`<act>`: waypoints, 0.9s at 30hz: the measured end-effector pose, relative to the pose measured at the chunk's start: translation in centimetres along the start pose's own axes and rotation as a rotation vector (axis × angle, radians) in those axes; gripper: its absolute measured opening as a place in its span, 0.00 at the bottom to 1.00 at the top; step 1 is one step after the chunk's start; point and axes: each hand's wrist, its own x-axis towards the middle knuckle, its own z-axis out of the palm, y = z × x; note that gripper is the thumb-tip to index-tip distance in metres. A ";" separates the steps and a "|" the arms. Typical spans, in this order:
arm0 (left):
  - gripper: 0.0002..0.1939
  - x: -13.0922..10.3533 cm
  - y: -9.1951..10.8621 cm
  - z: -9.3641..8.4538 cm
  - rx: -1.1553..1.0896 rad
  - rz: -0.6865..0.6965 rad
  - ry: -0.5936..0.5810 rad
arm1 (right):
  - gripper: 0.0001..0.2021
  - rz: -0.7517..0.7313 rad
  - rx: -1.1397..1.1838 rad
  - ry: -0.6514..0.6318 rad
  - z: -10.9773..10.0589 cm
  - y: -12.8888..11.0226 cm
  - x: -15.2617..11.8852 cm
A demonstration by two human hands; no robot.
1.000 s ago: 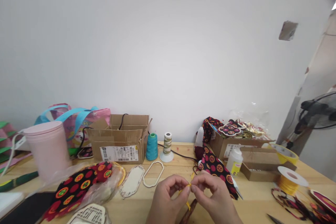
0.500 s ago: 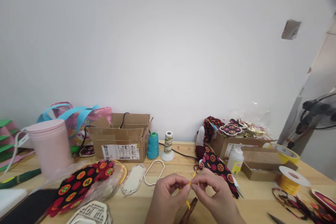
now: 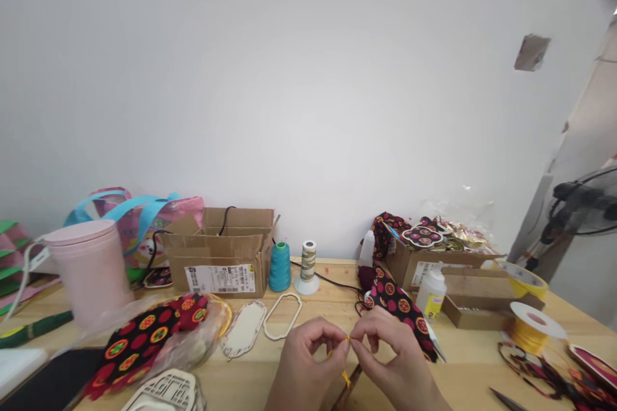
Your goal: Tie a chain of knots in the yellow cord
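Both hands meet at the front middle of the table, thumb and forefinger of each pinched together. My left hand (image 3: 313, 359) is closed on a thin yellow cord (image 3: 345, 377). My right hand (image 3: 393, 356) pinches the same cord right beside it, with the fingertips of the two hands almost touching. A short length of the cord hangs below the left fingers. Under the hands lies a dark reddish-brown stick-like piece (image 3: 348, 388), partly hidden by them; what it is I cannot make out.
Behind stand a teal thread cone (image 3: 280, 268), a patterned thread spool (image 3: 308, 263) and a cardboard box (image 3: 222, 257). Wooden frames (image 3: 283, 316) and patterned cloth (image 3: 144, 334) lie left. On the right are a glue bottle (image 3: 432, 294), a yellow cord spool (image 3: 530, 331) and a pointed blade (image 3: 506, 400).
Hardly anything differs. Both hands keep their pinch on the yellow cord, and the view has shifted very slightly.
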 end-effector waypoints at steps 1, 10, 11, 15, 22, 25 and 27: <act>0.05 0.0 0.0 0.0 0.036 0.022 0.006 | 0.06 -0.004 -0.007 -0.003 0.0 0.1 0.0; 0.04 -0.2 -0.2 0.1 -0.065 -0.022 -0.019 | 0.07 -0.195 -0.041 0.060 -0.3 0.0 0.1; 0.04 -0.2 -0.2 0.1 -0.087 -0.037 -0.021 | 0.07 -0.228 -0.045 0.076 -0.3 0.0 0.1; 0.03 -0.2 -0.3 0.1 -0.127 -0.074 -0.009 | 0.08 -0.291 -0.063 0.095 -0.1 -0.1 0.2; 0.04 -0.1 -0.3 0.0 -0.044 0.026 0.006 | 0.06 -0.120 0.028 0.045 -0.3 -0.4 -0.1; 0.05 -0.1 -0.3 0.0 0.042 0.105 0.032 | 0.08 0.001 0.064 0.009 -0.4 -0.4 -0.1; 0.05 -0.1 -0.4 0.0 0.079 0.138 0.049 | 0.09 0.051 0.070 -0.007 -0.4 -0.3 -0.1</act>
